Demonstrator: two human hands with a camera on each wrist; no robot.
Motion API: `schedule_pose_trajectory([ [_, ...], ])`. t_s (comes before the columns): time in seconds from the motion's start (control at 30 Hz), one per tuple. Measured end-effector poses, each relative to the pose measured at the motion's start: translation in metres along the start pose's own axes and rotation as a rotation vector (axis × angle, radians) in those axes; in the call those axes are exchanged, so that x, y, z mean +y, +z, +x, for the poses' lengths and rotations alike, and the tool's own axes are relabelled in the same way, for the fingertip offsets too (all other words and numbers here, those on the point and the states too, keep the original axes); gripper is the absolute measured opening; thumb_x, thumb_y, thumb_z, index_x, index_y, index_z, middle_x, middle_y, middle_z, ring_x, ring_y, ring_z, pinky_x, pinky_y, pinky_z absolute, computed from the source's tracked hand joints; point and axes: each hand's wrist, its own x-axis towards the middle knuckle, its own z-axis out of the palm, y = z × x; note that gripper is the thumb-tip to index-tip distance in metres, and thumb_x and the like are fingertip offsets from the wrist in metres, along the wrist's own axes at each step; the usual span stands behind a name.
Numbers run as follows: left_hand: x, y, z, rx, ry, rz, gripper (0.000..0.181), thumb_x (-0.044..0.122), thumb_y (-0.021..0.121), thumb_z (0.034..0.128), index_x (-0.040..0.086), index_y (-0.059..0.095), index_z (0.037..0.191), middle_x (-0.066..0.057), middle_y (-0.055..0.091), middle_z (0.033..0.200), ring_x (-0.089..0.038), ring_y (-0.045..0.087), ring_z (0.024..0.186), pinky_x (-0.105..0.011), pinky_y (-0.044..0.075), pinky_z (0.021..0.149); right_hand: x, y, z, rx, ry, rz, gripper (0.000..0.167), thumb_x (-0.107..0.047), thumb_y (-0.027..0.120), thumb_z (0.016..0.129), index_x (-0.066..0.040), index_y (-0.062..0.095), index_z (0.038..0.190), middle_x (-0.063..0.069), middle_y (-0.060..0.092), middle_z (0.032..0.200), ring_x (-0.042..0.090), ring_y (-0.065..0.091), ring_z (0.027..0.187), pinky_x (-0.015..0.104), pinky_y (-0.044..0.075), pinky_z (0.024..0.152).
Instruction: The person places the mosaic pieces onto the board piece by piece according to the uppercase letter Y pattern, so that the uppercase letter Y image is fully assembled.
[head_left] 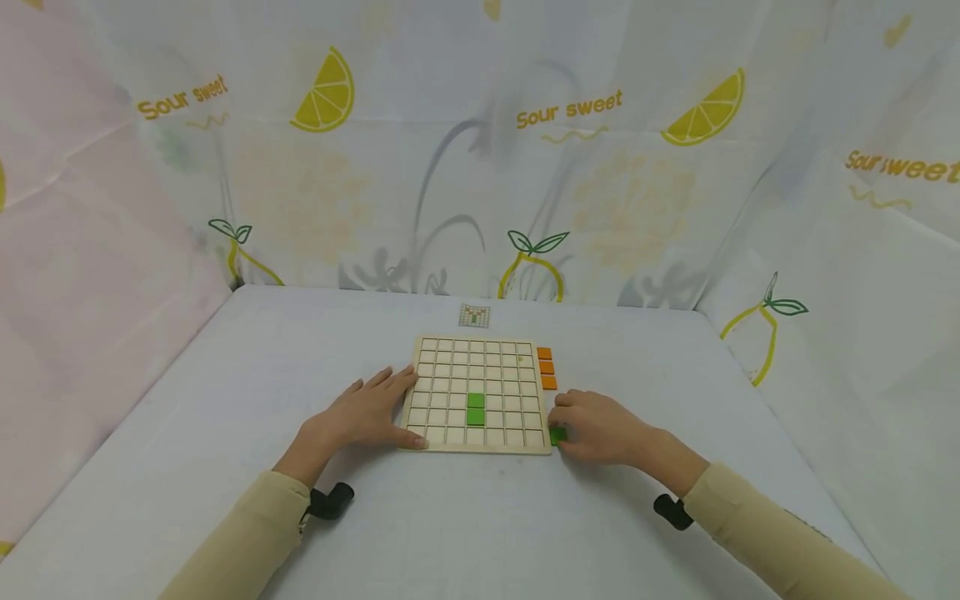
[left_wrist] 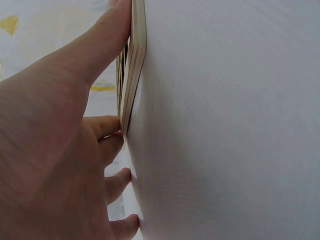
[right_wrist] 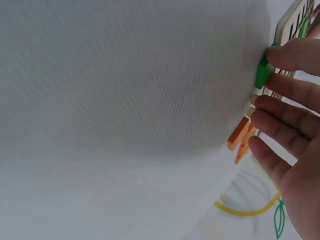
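A wooden grid board (head_left: 480, 450) lies flat on the table, with two green square tiles (head_left: 476, 408) set one above the other in its cells. My left hand (head_left: 367, 412) rests with spread fingers along the board's left edge, its thumb at the near left corner. In the left wrist view the thumb (left_wrist: 107, 37) touches the board's side. Just off the near right corner, my right hand (head_left: 596, 427) pinches another green tile (right_wrist: 263, 72) between thumb and index finger. Its other fingers are loosely extended.
Three orange tiles (head_left: 547, 367) line the board's right side toward the back. Behind the board lies a small pattern card (head_left: 475, 316) with a coloured grid. White cloth covers the table (head_left: 480, 533), and a printed lemon curtain (head_left: 450, 167) hangs behind.
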Motion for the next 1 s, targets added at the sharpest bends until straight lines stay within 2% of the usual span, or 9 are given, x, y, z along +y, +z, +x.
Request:
schedule_pose_trajectory([
  [0.27, -0.0004, -0.0004, -0.0005, 0.008, 0.007, 0.004, 0.115, 0.071, 0.074, 0.0718, 0.01, 0.027, 0.157, -0.01, 0.025, 0.165, -0.042, 0.02, 0.152, -0.071, 0.019, 0.117, -0.0012, 0.0021, 0.0002, 0.022, -0.018, -0.022, 0.016, -0.017, 0.073, 0.084, -0.016, 0.074, 0.1, -0.008, 0.057, 0.086, 0.006, 0.044, 0.075, 0.021, 0.044, 0.067],
  [0.53, -0.0002, 0.0003, -0.0002, 0.005, 0.007, -0.002, 0.115, 0.071, 0.074, 0.0721, 0.01, 0.027, 0.157, -0.01, 0.025, 0.165, -0.042, 0.019, 0.152, -0.071, 0.018, 0.117, -0.001, 0.0033, 0.0019, 0.014, -0.002, -0.027, 0.015, -0.014, 0.071, 0.083, -0.015, 0.073, 0.098, -0.007, 0.056, 0.085, 0.007, 0.044, 0.076, 0.023, 0.043, 0.067],
  [0.8, -0.0002, 0.0007, -0.0007, 0.006, 0.003, -0.002, 0.116, 0.072, 0.074, 0.0713, 0.011, 0.027, 0.158, -0.009, 0.025, 0.165, -0.041, 0.019, 0.153, -0.071, 0.018, 0.117, 0.0, -0.0006, 0.004, 0.034, 0.006, -0.037, 0.015, -0.012, 0.07, 0.081, -0.015, 0.071, 0.095, -0.007, 0.063, 0.088, 0.008, 0.05, 0.078, 0.028, 0.051, 0.072],
  [1.0, -0.0006, 0.0008, -0.0002, 0.005, -0.001, -0.004, 0.115, 0.072, 0.074, 0.0714, 0.012, 0.027, 0.158, -0.008, 0.025, 0.166, -0.04, 0.019, 0.153, -0.07, 0.018, 0.117, 0.0032, -0.0003, 0.0071, 0.05, 0.01, -0.054, 0.013, -0.012, 0.07, 0.081, -0.015, 0.07, 0.094, -0.008, 0.063, 0.087, 0.007, 0.051, 0.078, 0.027, 0.051, 0.072],
])
